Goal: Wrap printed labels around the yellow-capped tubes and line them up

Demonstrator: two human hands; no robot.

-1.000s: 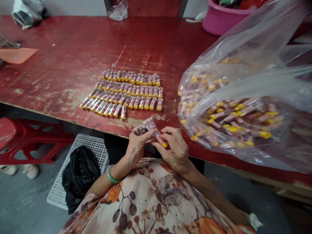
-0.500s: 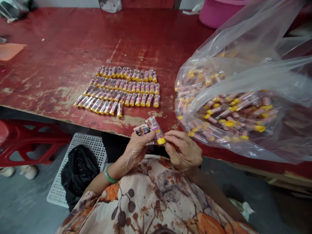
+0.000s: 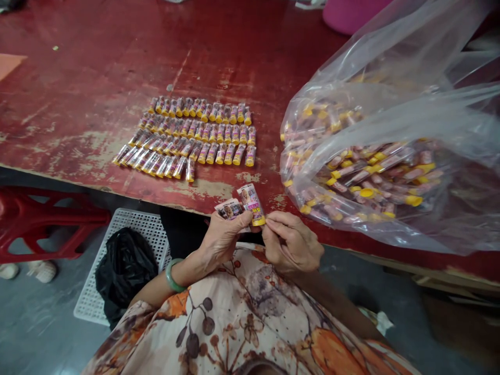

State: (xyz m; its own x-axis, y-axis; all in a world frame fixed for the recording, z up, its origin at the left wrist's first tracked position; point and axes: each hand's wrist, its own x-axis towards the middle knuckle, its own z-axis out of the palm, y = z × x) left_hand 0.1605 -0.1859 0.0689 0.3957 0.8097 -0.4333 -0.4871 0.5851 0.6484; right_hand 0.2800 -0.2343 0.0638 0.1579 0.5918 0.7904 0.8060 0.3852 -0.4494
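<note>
My left hand [image 3: 223, 232] is closed around a few small printed paper slips [image 3: 229, 208], with its thumb pressed on top. Against the slips, under the same thumb, lies a small tube [image 3: 252, 204] with a printed picture and a yellow end. At that yellow end the fingertips of my right hand [image 3: 291, 242] are pinched together. Both hands are at the table's front edge, above my lap. Beyond them on the table, several rows of similar yellow-capped tubes [image 3: 195, 133] lie side by side.
On the right a large clear plastic bag [image 3: 390, 112] gapes over a heap of yellow-capped tubes [image 3: 375, 177]. A pink tub [image 3: 355, 13] stands behind it on the red table [image 3: 109, 62]. Below left are a red stool [image 3: 47, 224], a white crate [image 3: 88, 297] and a black bag [image 3: 125, 271].
The view has tilted slightly down, so the far table edge has left the picture. The printed tube stands a little more upright in my hands. Both hands keep nearly the same grip.
</note>
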